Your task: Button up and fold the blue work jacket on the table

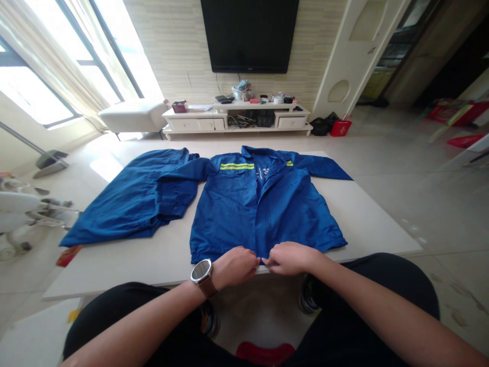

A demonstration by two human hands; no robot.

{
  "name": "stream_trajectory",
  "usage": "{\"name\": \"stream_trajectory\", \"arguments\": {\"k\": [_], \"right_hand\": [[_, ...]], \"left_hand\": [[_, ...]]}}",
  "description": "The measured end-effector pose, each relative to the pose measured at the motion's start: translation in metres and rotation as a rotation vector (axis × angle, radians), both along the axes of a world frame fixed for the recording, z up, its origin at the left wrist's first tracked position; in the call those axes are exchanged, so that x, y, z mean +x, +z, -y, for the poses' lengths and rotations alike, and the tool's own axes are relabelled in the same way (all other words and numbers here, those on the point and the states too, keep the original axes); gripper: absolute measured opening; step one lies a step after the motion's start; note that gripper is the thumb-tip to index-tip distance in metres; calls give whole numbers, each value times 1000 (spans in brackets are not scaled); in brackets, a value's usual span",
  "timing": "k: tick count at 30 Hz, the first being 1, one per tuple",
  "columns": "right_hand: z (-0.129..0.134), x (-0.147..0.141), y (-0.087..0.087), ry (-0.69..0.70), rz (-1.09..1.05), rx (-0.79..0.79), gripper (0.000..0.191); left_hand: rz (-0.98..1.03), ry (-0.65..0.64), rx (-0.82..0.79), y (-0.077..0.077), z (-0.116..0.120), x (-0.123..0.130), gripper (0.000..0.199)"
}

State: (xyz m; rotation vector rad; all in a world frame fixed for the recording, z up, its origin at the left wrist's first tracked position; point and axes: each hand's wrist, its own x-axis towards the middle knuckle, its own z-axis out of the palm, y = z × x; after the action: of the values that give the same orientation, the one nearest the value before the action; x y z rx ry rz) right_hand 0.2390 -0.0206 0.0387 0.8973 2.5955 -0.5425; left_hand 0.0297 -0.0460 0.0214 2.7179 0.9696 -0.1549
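Observation:
A blue work jacket (225,214) with yellow reflective strips lies spread on a pale table, its collar at the far side and its front partly parted. At the jacket's near hem, my left hand (239,266), below a wristwatch (201,271), is closed with its fingertips on the fabric edge. My right hand (288,258) is pinched on the hem just to the right, the two hands almost touching. To the left lies another blue garment (130,196), folded over, with one jacket sleeve reaching its edge.
The white table (376,221) reaches out past the jacket on the right. My knees are under its near edge, with a red stool (265,352) between them. Beyond stand a low white TV cabinet (198,122), a padded bench (133,116) and a red bag (340,127).

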Motion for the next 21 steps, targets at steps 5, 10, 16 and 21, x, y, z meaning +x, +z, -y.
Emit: {"name": "stream_trajectory", "arguments": {"k": [5,10,16,21], "right_hand": [[-1,1,-1,25,-18,9,34],[-4,3,-6,25,-86,34,32],[0,-5,-9,37,-81,86,33],[4,-11,-10,35,-39,112,37]], "left_hand": [[1,39,13,-3,2,1,28],[-32,30,-24,-1,2,-2,21],[-34,14,-18,-6,4,-1,21],[-34,-1,6,-13,7,3,17]]}}
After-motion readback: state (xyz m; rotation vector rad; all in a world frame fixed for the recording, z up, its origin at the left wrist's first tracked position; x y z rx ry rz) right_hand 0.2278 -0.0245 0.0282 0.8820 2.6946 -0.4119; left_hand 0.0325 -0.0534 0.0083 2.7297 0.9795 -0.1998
